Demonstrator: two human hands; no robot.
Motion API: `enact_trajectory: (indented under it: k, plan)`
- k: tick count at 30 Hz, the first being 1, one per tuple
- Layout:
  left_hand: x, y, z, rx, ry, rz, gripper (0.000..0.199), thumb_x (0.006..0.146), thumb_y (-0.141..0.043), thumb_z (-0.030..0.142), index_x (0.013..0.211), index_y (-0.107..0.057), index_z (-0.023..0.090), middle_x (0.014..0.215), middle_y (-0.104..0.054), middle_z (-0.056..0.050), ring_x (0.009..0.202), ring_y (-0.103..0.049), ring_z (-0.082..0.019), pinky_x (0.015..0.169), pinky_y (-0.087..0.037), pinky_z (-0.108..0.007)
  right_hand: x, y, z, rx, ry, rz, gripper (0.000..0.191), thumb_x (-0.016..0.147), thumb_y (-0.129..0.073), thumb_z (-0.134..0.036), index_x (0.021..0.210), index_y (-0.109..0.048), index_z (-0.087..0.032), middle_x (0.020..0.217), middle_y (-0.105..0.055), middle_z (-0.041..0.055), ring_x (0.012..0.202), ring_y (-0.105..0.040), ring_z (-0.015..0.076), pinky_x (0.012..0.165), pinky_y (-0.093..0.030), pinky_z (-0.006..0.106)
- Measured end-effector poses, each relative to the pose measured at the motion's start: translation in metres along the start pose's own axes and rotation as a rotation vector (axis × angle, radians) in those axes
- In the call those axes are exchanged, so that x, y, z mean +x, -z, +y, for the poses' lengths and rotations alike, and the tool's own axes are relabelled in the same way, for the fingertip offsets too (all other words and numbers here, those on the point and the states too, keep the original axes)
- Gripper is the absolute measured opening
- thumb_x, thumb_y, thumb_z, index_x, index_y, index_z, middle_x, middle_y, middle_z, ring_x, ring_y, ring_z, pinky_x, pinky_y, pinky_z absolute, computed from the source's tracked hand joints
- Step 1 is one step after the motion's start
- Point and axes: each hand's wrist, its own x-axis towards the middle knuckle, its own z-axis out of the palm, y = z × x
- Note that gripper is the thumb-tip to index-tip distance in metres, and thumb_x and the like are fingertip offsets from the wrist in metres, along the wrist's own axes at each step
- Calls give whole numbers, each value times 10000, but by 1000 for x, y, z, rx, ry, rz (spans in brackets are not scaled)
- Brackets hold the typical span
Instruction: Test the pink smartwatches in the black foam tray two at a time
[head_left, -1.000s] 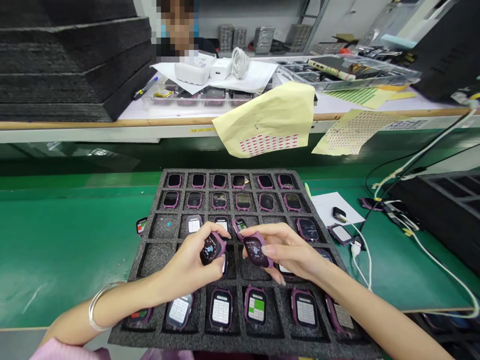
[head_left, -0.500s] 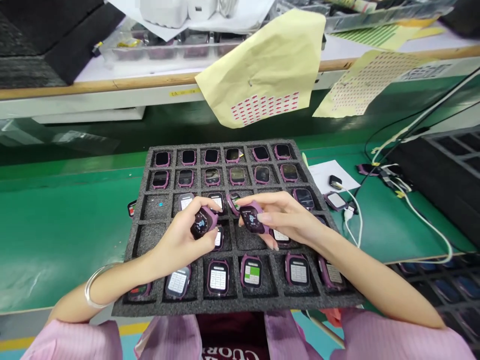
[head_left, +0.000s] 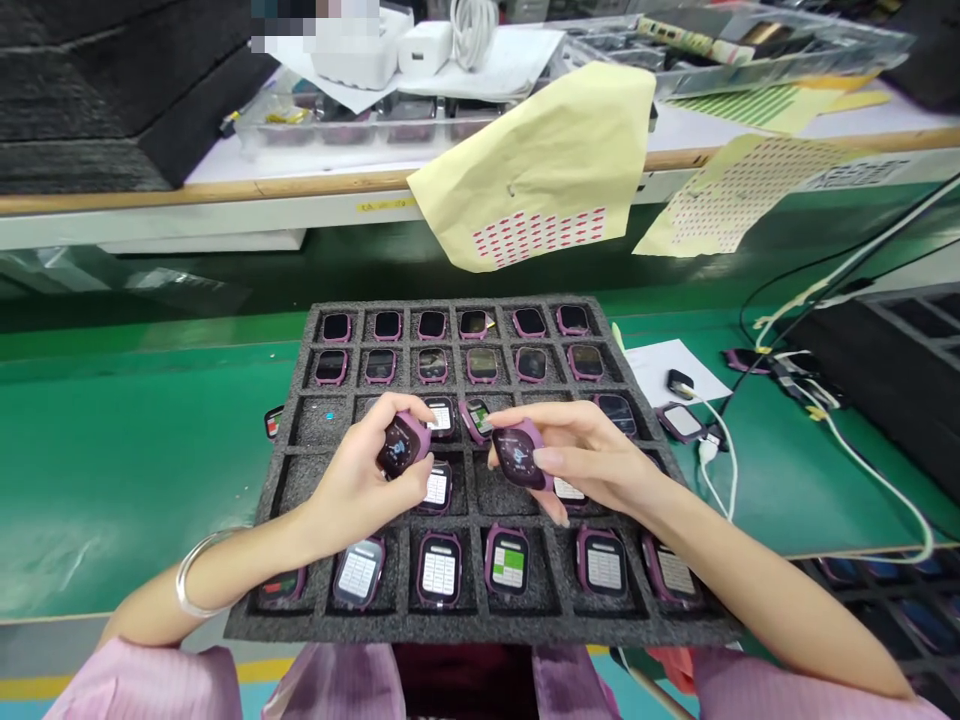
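Note:
My left hand grips a purple smartwatch body with its dark screen lit by a small blue-white picture. A second purple smartwatch body, lit much the same, is held between the thumb and fingers of my right hand. Both hands are above a dark grey foam tray. Its pockets hold several more strapless watches, dark-screened in the back rows. In the front row, one watch shows a white grid and another shows green and white blocks. My hands partly hide the middle rows.
Right of the tray, a watch and a charger lie by white cables on the green table. A yellow sticker sheet hangs from the shelf edge. More foam trays are at the right.
The view has shifted slightly, so the tray and shelf appear lower. My right hand and its watch have moved a little to the right; both hands keep their watches.

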Motion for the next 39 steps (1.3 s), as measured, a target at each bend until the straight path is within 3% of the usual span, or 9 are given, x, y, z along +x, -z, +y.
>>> enact_trajectory:
  k: [4,8,11,14,26,34,37,39]
  plan:
    - [4,-2,2,-125,148,-52,328,809,-595,172,1096,-450,243,739,-483,72,386,-428,-28,385,-371,-183,3,-3,2,23,12,-4,449,851,-687,-258,1267,-575,-129,1003,-709,134,497,-646,137,419,-534,237]
    - [11,-7,-2,-425,186,-115,479,727,-660,142,1149,-447,214,903,-564,-3,667,-620,-126,593,-551,-264,6,-3,4,23,1,11,449,877,-644,-253,1291,-525,-125,1080,-672,157,663,-689,171,532,-567,261]
    - [13,-9,-6,-609,210,-153,443,721,-616,106,1131,-477,201,1020,-588,-52,903,-636,-202,738,-569,-344,7,-3,6,-41,13,32,454,862,-659,-249,1280,-517,-145,1038,-656,118,675,-665,147,511,-549,224]
    - [14,-9,-9,-696,253,-167,383,750,-560,94,1110,-483,199,1035,-616,-65,949,-641,-219,789,-560,-384,6,-3,6,-132,32,109,474,845,-669,-201,1287,-506,-154,928,-655,72,625,-646,133,457,-524,196]
    - [12,-12,-22,-677,162,-223,302,817,-469,60,1077,-450,214,963,-637,-37,914,-650,-186,777,-566,-364,1,-12,3,-277,91,211,485,840,-672,-216,1299,-525,-162,968,-693,96,666,-705,185,516,-565,251]
    - [12,-14,-18,-639,131,-204,281,814,-533,117,1067,-457,213,963,-629,-43,901,-649,-198,748,-572,-369,2,-10,6,-316,99,258,413,856,-668,-231,1249,-563,-159,899,-682,66,584,-681,153,453,-534,213]
    - [12,-14,-19,-578,107,-209,280,825,-560,134,1055,-427,224,968,-587,-29,866,-652,-176,695,-568,-307,2,-9,7,-324,117,275,414,862,-671,-219,1256,-557,-166,864,-670,49,568,-669,137,432,-516,190]
    - [12,-14,-20,-492,104,-187,311,809,-610,139,1033,-416,234,921,-533,7,746,-640,-128,582,-535,-226,2,-8,8,-281,119,213,453,882,-647,-223,1312,-512,-179,910,-670,62,643,-689,163,471,-546,215]
